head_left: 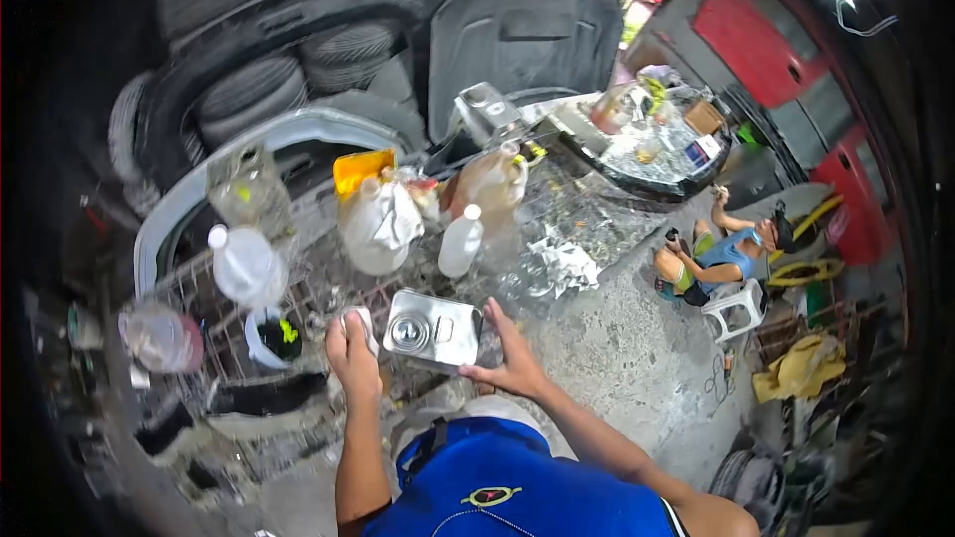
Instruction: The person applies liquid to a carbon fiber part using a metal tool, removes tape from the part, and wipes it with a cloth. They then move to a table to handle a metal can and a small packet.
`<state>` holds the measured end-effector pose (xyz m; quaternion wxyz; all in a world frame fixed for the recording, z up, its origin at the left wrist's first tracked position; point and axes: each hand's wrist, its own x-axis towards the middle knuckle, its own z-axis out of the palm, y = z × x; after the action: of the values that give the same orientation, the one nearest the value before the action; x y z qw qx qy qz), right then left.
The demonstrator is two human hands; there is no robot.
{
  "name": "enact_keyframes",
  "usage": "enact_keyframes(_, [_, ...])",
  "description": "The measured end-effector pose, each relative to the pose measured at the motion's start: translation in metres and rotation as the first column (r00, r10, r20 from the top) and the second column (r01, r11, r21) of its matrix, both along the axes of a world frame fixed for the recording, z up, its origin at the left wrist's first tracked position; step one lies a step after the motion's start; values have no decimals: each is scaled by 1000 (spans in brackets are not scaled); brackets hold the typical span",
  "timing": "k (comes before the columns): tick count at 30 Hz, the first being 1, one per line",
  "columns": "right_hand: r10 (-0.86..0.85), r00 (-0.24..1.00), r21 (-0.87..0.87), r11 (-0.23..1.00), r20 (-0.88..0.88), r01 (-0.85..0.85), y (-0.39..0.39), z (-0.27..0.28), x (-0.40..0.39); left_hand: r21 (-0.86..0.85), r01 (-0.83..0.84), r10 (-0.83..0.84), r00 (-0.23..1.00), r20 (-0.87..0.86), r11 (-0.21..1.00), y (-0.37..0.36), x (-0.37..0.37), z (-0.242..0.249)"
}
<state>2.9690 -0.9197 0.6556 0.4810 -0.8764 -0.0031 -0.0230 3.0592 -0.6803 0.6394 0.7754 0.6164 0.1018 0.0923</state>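
My right hand point(509, 353) grips the right end of a silver rectangular metal tin point(458, 333), with the thumb along its lower edge. The tin's top faces me and shows a round ringed spout and a flat handle. Just left of it, my left hand point(354, 353) is closed round a small white piece point(370, 326), too little of which shows to name. Beyond the tin stand a small white bottle point(460, 247) and a translucent jug point(373, 239) with a white rag point(400, 219) over it.
Crumpled white paper point(565, 264) lies on the dirty bench. To the left are a white-capped jug point(247, 273) and a small bucket point(273, 336). Another metal tin point(487, 107) stands behind. At right, another person point(731, 254) sits on a white stool point(736, 310).
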Motion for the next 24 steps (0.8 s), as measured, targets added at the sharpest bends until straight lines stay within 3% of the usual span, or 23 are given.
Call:
enact_keyframes(2, [-52, 996, -23, 998, 75, 54, 2, 16, -4, -191, 100, -110, 993, -41, 976, -16, -4, 13])
enact_keyframes(4, [-34, 987, -52, 998, 157, 43, 13, 42, -4, -223, 189, -221, 966, -130, 956, -40, -10, 37])
enact_keyframes(6, [-2, 992, 125, 992, 124, -14, 26, 60, 0, -262, 255, -265, 964, -1, 931, -69, -12, 25])
enact_keyframes(7, [9, 989, 215, 976, 147, -41, 33, 58, 3, -358, 383, -414, 910, -12, 852, -77, -18, 38])
enact_keyframes(8, [-30, 972, 214, 977, 234, -21, 39, 50, 7, -392, 443, -509, 857, -81, 807, -82, -23, 55])
enact_keyframes(10, [-195, 954, 311, 943, 227, 118, 43, 67, 17, -534, 457, -533, 846, 16, 711, -100, -29, 57])
enact_keyframes(12, [-210, 929, 165, 972, 304, 166, 26, 62, 24, -474, 482, -514, 855, 70, 737, -104, -26, 52])
enact_keyframes(14, [-214, 926, 173, 971, 310, 166, 18, 60, 22, -512, 435, -487, 873, 37, 741, -100, -23, 56])
enact_keyframes(16, [-140, 952, 35, 990, 271, 136, 15, 64, 19, -488, 412, -474, 880, -6, 770, -101, -19, 62])
enact_keyframes(24, [-152, 920, 71, 988, 361, 136, 2, 81, 12, -418, 416, -488, 869, -80, 808, -102, -4, 52])
